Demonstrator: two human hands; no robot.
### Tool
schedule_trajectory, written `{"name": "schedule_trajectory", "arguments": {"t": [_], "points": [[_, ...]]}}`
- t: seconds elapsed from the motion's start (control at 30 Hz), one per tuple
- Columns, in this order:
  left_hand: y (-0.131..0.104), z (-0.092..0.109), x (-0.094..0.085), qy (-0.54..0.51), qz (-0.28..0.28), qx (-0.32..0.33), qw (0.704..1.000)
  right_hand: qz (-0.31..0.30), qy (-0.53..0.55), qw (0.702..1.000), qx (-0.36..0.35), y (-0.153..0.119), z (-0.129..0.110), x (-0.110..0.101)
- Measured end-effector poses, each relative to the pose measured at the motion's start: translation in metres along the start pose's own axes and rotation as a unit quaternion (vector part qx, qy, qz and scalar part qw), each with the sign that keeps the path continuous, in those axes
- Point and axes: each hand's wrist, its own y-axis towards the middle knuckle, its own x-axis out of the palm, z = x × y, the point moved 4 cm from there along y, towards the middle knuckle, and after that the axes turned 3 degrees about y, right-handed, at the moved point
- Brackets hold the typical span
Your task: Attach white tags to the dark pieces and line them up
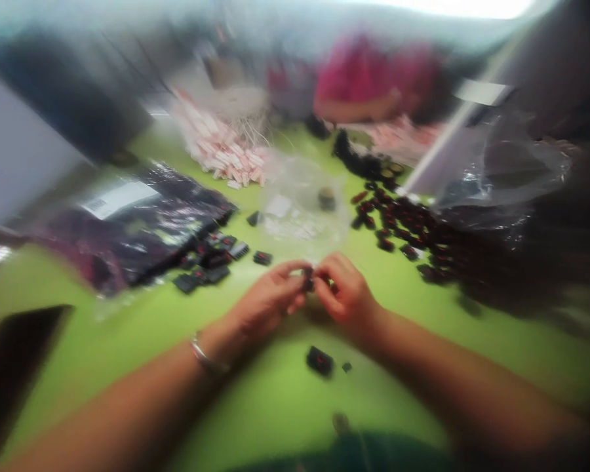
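Observation:
Near the middle of the green table (255, 406), my left hand (270, 298) pinches a small dark part (307, 278) between thumb and fingers. My right hand (343, 288) touches the part's right side, its fingers curled and closed; whether it grips something small of its own is hidden. Below the hands lies a black block with a red mark (319, 361), with a tiny dark piece (347, 367) beside it. Another black block (262, 257) rests just up and left of my left hand.
A clear bag with small white pieces (295, 216) lies beyond the hands. Black parts (209, 262) and a plastic bag (147, 223) are left, a large pile of dark parts (423, 229) right. White-pink pieces (231, 154) and a person in pink (358, 75) are farther back.

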Motion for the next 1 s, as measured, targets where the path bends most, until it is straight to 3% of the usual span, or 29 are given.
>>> {"name": "schedule_trajectory", "arguments": {"t": [0.37, 0.63, 0.9, 1.0], "points": [[0.0003, -0.0024, -0.0025, 0.005, 0.015, 0.043, 0.999, -0.010, -0.050, 0.997, -0.054, -0.0026, -0.0016, 0.0016], [-0.0007, 0.0022, 0.0049, -0.015, 0.013, 0.050, 0.999, 0.037, 0.003, 0.999, -0.012, -0.0004, 0.0020, 0.0021], [0.0010, -0.0018, -0.0014, 0.033, 0.023, 0.072, 0.997, -0.054, -0.130, 0.987, -0.074, -0.0004, 0.0033, 0.0066], [0.0015, -0.0014, -0.0018, 0.034, 0.033, 0.082, 0.995, -0.050, -0.139, 0.986, -0.077, -0.0006, 0.0035, 0.0083]]}}
